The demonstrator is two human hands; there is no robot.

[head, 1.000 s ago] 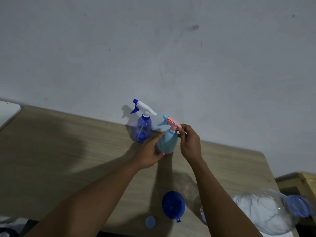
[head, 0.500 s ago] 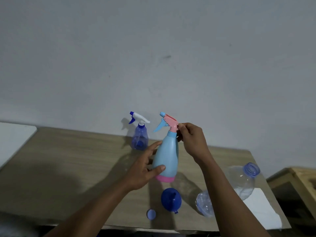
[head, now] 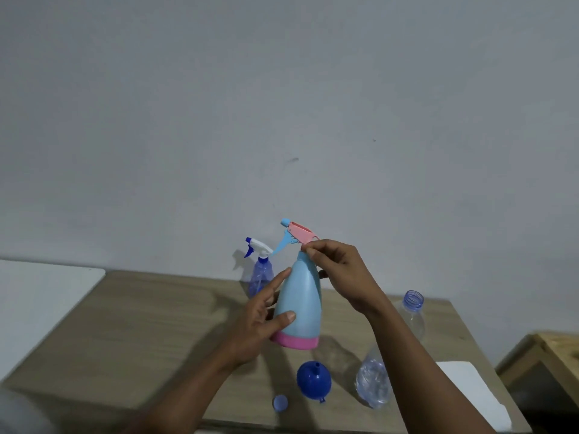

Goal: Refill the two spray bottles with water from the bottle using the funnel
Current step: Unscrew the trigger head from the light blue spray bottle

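The light blue spray bottle (head: 301,303) is smooth opaque plastic, a tapered cone with a pink base band and a pink trigger head. It hangs mid-frame above the wood-grain desk (head: 156,324), its long axis nearly upright and its nozzle pointing upper left. The left grip (head: 260,327) clasps its lower body from the left, thumb across the front. The right grip (head: 341,277) pinches the neck just under the head. Below it on the desk sits a glossy blue funnel (head: 314,383), spout up, beside a clear water bottle (head: 376,380).
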